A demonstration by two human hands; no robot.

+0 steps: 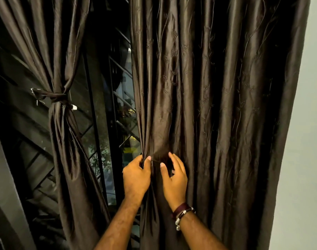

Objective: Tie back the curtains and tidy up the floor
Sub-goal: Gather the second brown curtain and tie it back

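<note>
Two dark brown satin curtains hang before a window. The left curtain (62, 69) is gathered and bound at mid height by a knotted tie (56, 96). The right curtain (217, 105) hangs loose and spread wide. My left hand (136, 175) pinches the right curtain's left edge into a bunch of folds. My right hand (174, 177) lies just beside it against the fabric, fingers spread and curved, holding nothing that I can see. A bracelet sits on my right wrist.
Between the curtains a window (121, 105) with a metal grille shows dark outdoors, plants and lights. A pale wall (305, 141) runs down the right side. The floor is out of view.
</note>
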